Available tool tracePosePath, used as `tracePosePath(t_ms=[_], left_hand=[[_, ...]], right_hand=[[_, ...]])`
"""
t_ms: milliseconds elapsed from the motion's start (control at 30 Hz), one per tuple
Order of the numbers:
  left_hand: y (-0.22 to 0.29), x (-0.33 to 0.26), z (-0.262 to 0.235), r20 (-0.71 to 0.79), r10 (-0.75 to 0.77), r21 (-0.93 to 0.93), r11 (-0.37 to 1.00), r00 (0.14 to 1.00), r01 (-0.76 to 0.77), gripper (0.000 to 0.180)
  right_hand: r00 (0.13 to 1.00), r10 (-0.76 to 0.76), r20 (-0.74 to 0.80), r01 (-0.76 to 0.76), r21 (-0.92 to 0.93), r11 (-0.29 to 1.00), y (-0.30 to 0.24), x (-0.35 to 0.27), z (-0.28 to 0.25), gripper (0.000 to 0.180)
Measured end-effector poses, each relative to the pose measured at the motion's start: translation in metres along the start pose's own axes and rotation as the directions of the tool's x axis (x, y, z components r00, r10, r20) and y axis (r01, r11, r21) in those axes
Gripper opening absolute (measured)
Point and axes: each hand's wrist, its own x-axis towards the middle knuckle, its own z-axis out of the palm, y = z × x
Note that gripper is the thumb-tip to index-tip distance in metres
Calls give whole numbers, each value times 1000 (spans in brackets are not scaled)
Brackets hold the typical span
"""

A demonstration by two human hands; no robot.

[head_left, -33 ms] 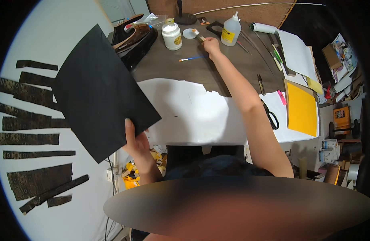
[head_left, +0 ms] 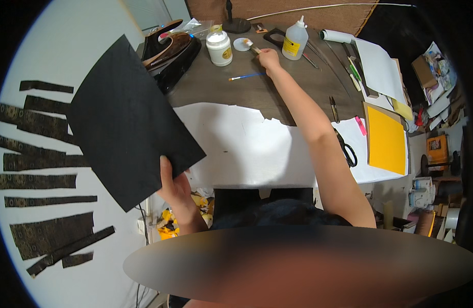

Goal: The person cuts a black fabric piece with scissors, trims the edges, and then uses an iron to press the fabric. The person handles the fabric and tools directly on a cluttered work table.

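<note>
My left hand grips a stiff black sheet by its lower right edge, thumb on top, and holds it up at a slant over the left side. At the far side of the table, my right hand is closed round the handle of a flat brush. Its bristles are at a small white round lid; whether they touch it I cannot tell. Left of the lid stands an open jar of white paste. A thin blue paintbrush lies nearer to me on the table.
An iron stands at the back left, a squeeze bottle right of my right hand. White paper covers the near table. Scissors and a yellow board lie right. Patterned dark strips hang at left.
</note>
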Motion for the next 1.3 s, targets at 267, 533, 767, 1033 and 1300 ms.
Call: tracePosePath(t_ms=[267,533,767,1033,1300], left_hand=[[-22,10,-6,65,-31,46,999,997,28,43],[-45,2,-7,144,-63,55,997,988,56,39],[-43,-6,-4,76,-7,110,994,997,-2,38],[43,-7,-30,36,423,339,847,905,-409,32],[133,-32,-101,-52,707,681,541,706,-492,38]], right_hand=[[717,-695,-54,592,-479,648,-5,-8,-27,23],[814,-580,33,537,-421,731,-8,-105,-205,20],[679,-644,-353,498,-423,757,24,-130,-337,23],[833,-548,-69,452,-486,748,-26,-186,-280,37],[644,-643,414,694,38,719,-87,-254,-124,19]])
